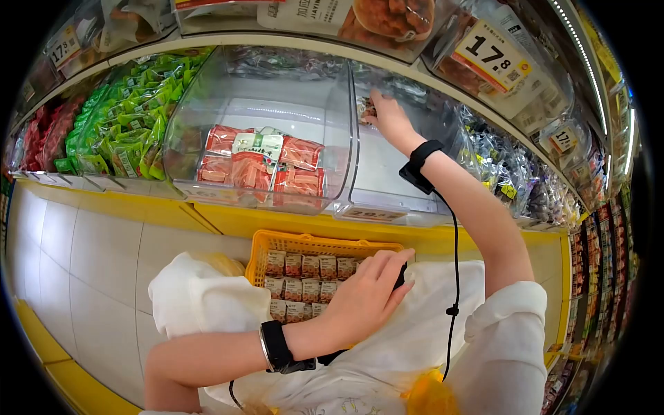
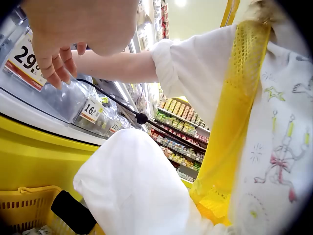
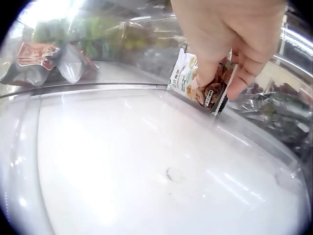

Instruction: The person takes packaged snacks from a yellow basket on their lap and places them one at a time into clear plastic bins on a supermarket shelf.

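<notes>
Inside a clear plastic bin, my right hand (image 1: 391, 121) pinches a small snack packet (image 3: 198, 85) between thumb and fingers. That packet is white and brown with printed lettering, held close to the bin's far end. My left hand (image 1: 366, 297) is over the right side of a yellow basket (image 1: 259, 252), back of the hand up and fingers loosely extended, with nothing in its grasp. Small brown-and-white packets (image 1: 294, 287) stand in rows in the basket, partly covered by that hand. Beside it shows the basket's black handle grip (image 2: 73, 212).
To the left, a neighbouring bin (image 1: 277, 104) holds red-and-white packs (image 1: 301, 152). Green packets (image 1: 131, 124) fill the bins further left, and dark wrapped ones (image 1: 494, 152) lie to the right. A black cable (image 1: 456, 256) hangs from the right wrist. White-clothed knees flank the basket.
</notes>
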`<state>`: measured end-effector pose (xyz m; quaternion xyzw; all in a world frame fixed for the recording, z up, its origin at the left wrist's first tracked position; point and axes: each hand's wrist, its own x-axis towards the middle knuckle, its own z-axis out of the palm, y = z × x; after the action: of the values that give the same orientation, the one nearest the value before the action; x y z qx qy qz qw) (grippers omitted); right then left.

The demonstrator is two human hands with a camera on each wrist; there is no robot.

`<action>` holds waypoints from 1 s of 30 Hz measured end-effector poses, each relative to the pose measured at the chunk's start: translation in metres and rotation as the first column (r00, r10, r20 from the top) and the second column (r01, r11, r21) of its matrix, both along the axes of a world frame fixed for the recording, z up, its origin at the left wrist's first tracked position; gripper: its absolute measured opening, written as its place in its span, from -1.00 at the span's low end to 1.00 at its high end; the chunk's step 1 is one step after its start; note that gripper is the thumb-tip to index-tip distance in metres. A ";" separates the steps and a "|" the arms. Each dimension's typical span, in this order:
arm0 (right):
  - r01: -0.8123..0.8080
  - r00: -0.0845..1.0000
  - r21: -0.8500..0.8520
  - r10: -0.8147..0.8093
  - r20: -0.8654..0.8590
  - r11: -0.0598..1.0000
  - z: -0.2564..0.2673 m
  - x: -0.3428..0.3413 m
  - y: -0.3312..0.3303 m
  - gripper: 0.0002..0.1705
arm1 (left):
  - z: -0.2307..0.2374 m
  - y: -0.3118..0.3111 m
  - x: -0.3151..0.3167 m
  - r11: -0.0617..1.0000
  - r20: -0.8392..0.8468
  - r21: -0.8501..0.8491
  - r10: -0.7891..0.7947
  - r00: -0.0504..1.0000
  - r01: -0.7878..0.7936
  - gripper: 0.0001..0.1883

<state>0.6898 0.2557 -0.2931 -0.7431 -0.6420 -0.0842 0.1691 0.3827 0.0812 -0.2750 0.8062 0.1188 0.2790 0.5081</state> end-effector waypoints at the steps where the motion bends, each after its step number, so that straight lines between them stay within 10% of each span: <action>1: -0.007 1.000 -0.020 0.007 -0.021 1.000 -0.002 0.000 0.000 -0.53 | -0.001 0.000 0.000 1.000 -0.005 0.017 -0.013 1.000 0.013 -0.52; 15: 0.118 0.962 0.136 -0.079 -0.262 0.984 -0.008 0.021 0.011 -0.29 | -0.006 0.003 0.004 0.999 -0.055 -0.027 -0.024 0.998 0.023 -0.52; 23: 0.301 0.578 -0.016 -0.196 -0.792 0.954 -0.016 0.022 0.015 -0.31 | -0.013 0.002 0.007 1.000 -0.072 -0.015 -0.025 0.997 0.024 -0.53; 30: 0.282 0.608 -0.181 -0.321 -0.726 0.942 -0.015 0.030 0.020 -0.37 | -0.021 0.008 0.010 0.999 -0.092 0.024 0.029 0.995 -0.027 -0.54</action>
<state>0.7193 0.2761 -0.3083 -0.8127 -0.3833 0.2157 0.3823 0.3930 0.0888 -0.2963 0.8222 0.1505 0.2498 0.4889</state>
